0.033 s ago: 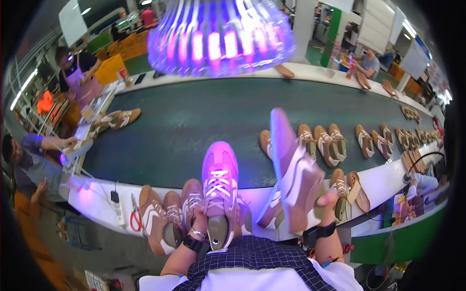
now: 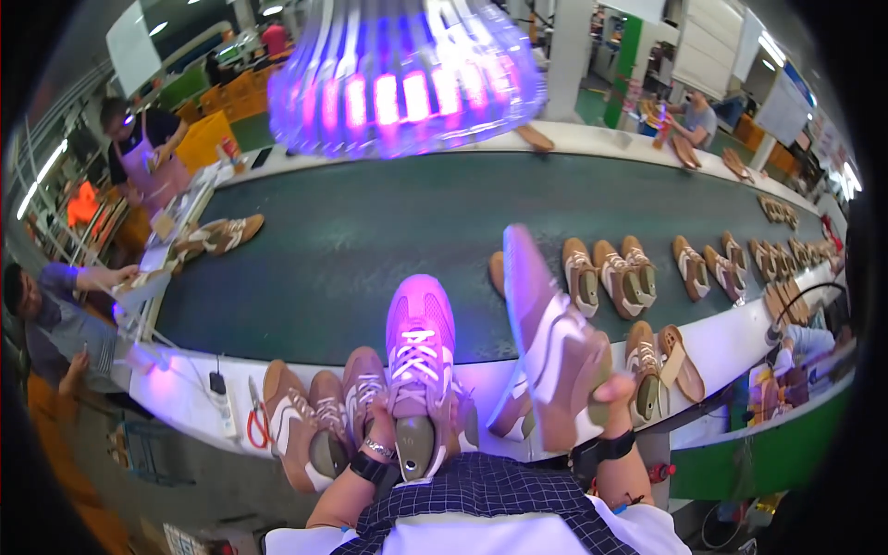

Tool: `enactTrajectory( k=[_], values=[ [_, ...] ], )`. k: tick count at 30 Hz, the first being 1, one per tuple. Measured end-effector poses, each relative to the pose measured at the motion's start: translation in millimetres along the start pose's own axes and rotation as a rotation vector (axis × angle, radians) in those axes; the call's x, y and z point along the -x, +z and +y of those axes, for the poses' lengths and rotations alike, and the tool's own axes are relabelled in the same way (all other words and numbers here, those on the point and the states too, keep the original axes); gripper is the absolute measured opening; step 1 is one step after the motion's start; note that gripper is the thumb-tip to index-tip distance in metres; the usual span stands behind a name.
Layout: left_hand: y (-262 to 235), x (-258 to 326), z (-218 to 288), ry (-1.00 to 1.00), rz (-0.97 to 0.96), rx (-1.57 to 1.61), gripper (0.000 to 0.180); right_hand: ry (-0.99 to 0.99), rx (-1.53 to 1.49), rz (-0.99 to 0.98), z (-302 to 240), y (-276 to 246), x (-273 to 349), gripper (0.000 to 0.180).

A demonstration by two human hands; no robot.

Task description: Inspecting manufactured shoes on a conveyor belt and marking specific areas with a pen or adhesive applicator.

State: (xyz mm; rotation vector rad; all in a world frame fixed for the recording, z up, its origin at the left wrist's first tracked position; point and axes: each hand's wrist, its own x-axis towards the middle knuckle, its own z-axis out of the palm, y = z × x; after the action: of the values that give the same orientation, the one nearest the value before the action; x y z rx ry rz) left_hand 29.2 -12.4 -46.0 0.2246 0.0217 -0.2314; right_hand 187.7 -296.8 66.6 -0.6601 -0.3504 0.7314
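My left hand (image 2: 379, 427) is closed on the heel end of a brown sneaker (image 2: 419, 347), which points away from me with its white laces up. A dark olive last (image 2: 415, 446) fills its opening, and violet light falls over the toe. In my right hand (image 2: 614, 396) a second sneaker (image 2: 561, 356) is gripped by the heel, tilted on its side with its pale sole to the left; it is blurred. Beside my left hand stand several matching sneakers (image 2: 292, 416). Another sneaker (image 2: 514, 407) is partly hidden behind the one in my right hand.
A glowing violet lamp (image 2: 407, 88) hangs over the green conveyor belt (image 2: 370, 231). Red-handled scissors (image 2: 258, 425) lie on the white ledge (image 2: 190, 398). Several sneakers (image 2: 624, 273) line the belt's right side. Co-workers (image 2: 55, 314) stand at the left and far right.
The sneaker in my right hand has dipped slightly and shifted a little left. My left hand keeps hold of its sneaker. The whole view has shifted slightly.
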Motion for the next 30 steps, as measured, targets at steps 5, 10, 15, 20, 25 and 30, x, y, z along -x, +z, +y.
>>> enactTrajectory(
  k=[5, 10, 15, 20, 25, 30],
  values=[
    [21.6, -26.6, -3.7, -0.105, -0.070, -0.266, 0.127, 0.079, 0.208, 0.286, 27.3, 4.8, 30.4, 0.086],
    [36.8, -45.7, -8.4, -0.168, -0.159, -0.235, 0.132, 0.057, 0.242, 0.247, 29.3, 8.9, 27.4, 0.089],
    [27.7, -49.9, -13.4, -0.070, -0.091, -0.359, 0.115, -0.038, 0.422, 0.189, 28.1, 0.1, 21.3, 0.077],
    [11.4, -52.5, -14.1, 0.178, -0.118, -0.246, 0.080, -0.129, 0.683, 0.204, 24.1, 8.1, 10.9, 0.071],
    [5.5, -53.6, -16.1, 0.192, -0.033, -0.160, 0.075, -0.344, 0.344, 0.021, 18.7, 3.0, -11.7, 0.056],
    [15.0, -41.4, -17.2, 0.197, -0.010, 0.067, 0.072, 0.469, 0.122, 0.062, 45.5, -8.7, -16.5, 0.066]
  ],
)
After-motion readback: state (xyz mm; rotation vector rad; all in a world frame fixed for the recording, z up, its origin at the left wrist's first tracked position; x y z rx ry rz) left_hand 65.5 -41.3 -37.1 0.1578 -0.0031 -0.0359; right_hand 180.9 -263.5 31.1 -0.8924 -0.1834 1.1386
